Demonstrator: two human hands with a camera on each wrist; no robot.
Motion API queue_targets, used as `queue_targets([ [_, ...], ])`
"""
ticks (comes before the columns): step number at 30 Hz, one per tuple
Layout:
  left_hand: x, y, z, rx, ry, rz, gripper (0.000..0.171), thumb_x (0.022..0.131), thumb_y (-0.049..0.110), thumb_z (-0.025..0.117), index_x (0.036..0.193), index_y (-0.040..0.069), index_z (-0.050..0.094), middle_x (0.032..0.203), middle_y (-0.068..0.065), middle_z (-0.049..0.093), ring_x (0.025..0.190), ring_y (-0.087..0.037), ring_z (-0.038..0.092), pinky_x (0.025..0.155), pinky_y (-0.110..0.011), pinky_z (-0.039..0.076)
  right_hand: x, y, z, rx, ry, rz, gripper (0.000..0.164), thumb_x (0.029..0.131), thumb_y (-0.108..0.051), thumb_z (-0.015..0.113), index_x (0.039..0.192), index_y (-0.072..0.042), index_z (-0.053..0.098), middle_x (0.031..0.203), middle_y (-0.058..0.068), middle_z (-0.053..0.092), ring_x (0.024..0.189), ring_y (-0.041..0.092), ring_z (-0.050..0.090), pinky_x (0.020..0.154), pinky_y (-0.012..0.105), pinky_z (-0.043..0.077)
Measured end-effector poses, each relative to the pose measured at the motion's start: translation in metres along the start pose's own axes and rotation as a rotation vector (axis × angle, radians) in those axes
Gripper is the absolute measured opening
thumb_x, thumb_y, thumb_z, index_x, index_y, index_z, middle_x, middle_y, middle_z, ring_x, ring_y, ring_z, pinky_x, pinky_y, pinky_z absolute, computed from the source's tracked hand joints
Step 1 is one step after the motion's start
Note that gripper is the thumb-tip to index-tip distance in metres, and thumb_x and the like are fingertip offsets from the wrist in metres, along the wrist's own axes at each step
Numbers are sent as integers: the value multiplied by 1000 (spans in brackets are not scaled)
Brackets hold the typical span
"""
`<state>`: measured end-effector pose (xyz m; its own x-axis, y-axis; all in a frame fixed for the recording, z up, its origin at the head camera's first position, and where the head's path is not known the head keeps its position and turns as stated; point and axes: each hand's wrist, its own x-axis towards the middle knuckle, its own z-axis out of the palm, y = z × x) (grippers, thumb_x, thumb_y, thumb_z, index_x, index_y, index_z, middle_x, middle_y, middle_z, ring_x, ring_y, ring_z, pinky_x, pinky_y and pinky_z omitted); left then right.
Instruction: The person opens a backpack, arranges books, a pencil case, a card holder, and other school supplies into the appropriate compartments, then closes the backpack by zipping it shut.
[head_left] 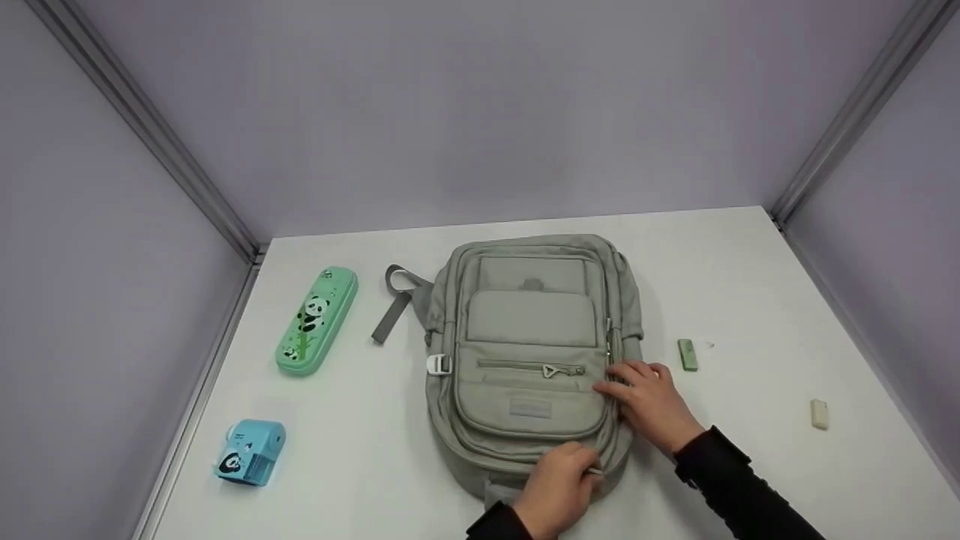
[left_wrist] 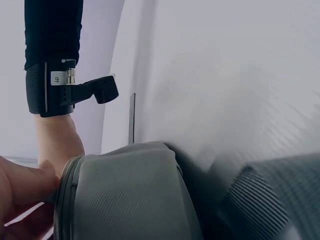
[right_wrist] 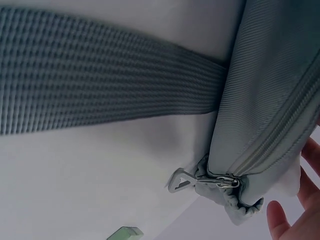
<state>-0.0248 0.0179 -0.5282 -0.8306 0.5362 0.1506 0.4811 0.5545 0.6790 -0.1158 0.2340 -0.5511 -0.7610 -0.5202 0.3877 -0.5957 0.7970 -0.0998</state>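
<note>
Head view: left fingers pinch backpack low; right fingers rest higher.

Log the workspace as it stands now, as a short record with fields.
Backpack: grey-green, lying front side up
Left hand: pinches what looks like a zipper pull near the bottom edge
Right hand: fingers on the right side
Left of it, head view: green panda case; blue panda-printed item nearer the person
Right of it: small green block; pale block
</note>
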Motion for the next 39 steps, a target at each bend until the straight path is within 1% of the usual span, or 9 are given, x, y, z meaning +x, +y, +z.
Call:
queue_targets([
  [2, -6, -3, -2, 9, 46, 64, 4, 96, 12, 63, 92, 13, 65, 85, 0, 60, 78, -7, 60, 70, -13, 45, 1, 1, 2, -36, 55, -31, 40, 70, -1, 84, 102, -23, 75, 112, 5, 69, 105, 26, 62, 84, 52, 46],
  [6, -19, -11, -7, 94, 192, 167, 10, 92, 5, 66, 87, 13, 62, 80, 1, 60, 75, -8, 58, 70, -12, 43, 2, 4, 8, -92, 142, -84, 34, 69, -2, 85, 95, -20, 73, 105, 3, 71, 99, 24, 64, 82, 48, 49],
  [10, -29, -19, -16, 181, 341, 174, 17, 83, 2, 74, 83, 14, 63, 78, 4, 63, 75, -9, 60, 72, -15, 45, 3, 7, 13, -96, 195, -123, 30, 70, 0, 83, 90, -17, 69, 100, 2, 71, 95, 25, 65, 80, 45, 50],
  [13, -37, -26, -25, 209, 402, 145, 21, 78, 2, 78, 83, 15, 63, 78, 4, 64, 74, -9, 60, 73, -18, 47, 4, 8, 16, -89, 214, -133, 29, 70, 2, 82, 88, -16, 68, 98, 2, 71, 93, 25, 65, 80, 45, 51],
  [18, -52, -40, -43, 211, 417, 31, 23, 78, 1, 78, 83, 17, 61, 77, 5, 65, 74, -10, 60, 71, -21, 48, 3, 9, 21, -63, 222, -137, 29, 70, 4, 80, 88, -14, 67, 98, 3, 72, 93, 26, 65, 81, 46, 52],
  [24, -66, -63, -67, 250, 500, -111, 27, 75, -2, 79, 77, 14, 58, 72, 4, 63, 69, -11, 58, 64, -25, 46, 2, 12, 23, 7, 238, -141, 23, 77, 5, 73, 90, -12, 66, 99, 5, 73, 91, 27, 66, 84, 45, 52],
  [30, -75, -85, -91, 274, 538, -343, 24, 76, 2, 79, 77, 14, 59, 74, 4, 64, 71, -12, 59, 64, -27, 46, 1, 17, 21, 92, 218, -130, 19, 83, 7, 65, 91, -11, 66, 100, 6, 73, 91, 27, 67, 84, 41, 52],
  [35, -79, -98, -102, 179, 527, -484, 21, 80, 5, 78, 77, 13, 59, 75, 2, 64, 72, -12, 60, 66, -27, 46, 3, 22, 15, 135, 193, -130, 23, 80, 10, 69, 92, -9, 65, 101, 9, 74, 94, 27, 70, 87, 47, 54],
  [39, -78, -97, -104, -9, 491, -539, 18, 84, 2, 74, 82, 9, 58, 79, -1, 66, 72, -7, 58, 64, -22, 46, 4, 25, 9, 182, 165, -96, 24, 79, 11, 71, 85, -10, 61, 104, 10, 75, 96, 28, 71, 89, 55, 53],
])
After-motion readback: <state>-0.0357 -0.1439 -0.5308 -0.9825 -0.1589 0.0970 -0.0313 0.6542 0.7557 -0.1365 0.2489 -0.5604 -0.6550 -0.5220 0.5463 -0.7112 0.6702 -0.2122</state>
